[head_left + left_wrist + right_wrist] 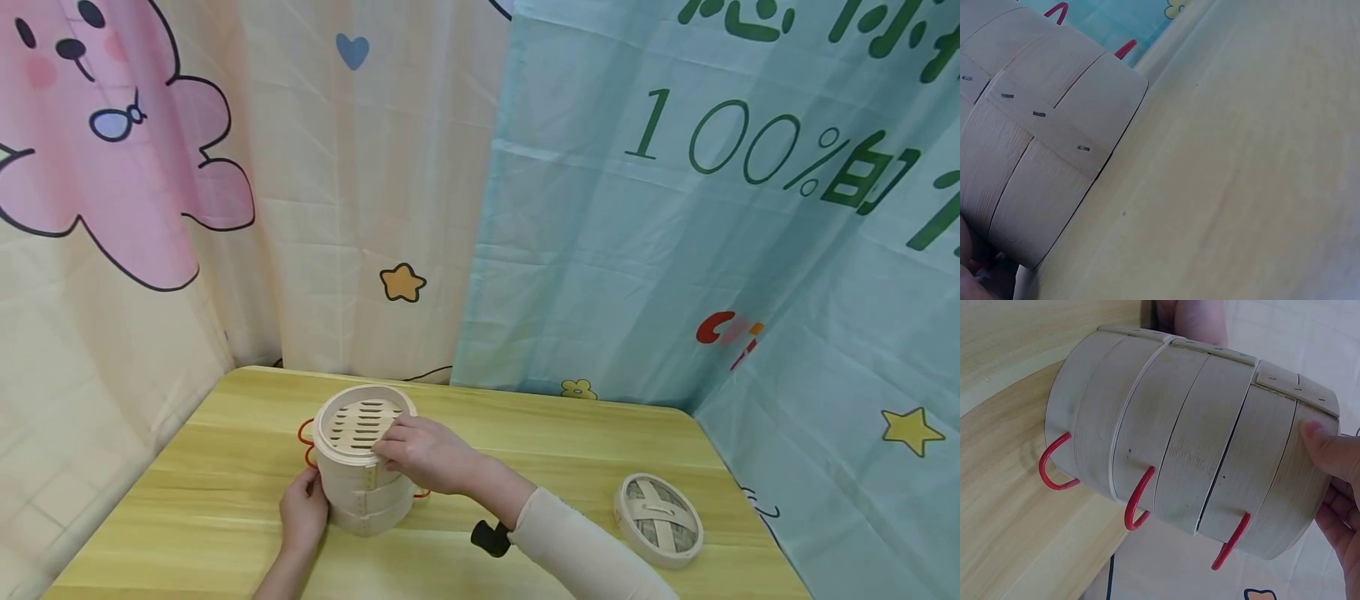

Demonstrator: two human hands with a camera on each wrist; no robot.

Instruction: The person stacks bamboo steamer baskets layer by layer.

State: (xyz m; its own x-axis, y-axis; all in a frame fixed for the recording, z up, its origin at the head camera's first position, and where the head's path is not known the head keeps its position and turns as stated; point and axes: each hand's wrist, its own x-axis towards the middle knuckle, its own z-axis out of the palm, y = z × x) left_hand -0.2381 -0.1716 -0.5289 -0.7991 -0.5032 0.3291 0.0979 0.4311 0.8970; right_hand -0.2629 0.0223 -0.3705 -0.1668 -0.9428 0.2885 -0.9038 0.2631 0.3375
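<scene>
- A pale sleeve [592,546] is nearest, on the right arm, with a black thing [491,539] by the wrist.
- The right hand [433,454] pinches the right side of the top basket [322,419], with the thumb on the outside wall.
- The left hand [303,510] touches the left side of the stack, low down. I cannot tell how its fingers close, as the baskets hide some.
- Three round baskets [360,493] stand in a pile on the table [187,479], left of the middle. Each has a red loop [1138,499] on its side.
- The top basket has a floor with slots [363,423].
- A round lid [660,518] lies on the table, far to the right of the baskets.
- Behind hang a cream curtain [322,208] and a blue curtain [570,250].
</scene>
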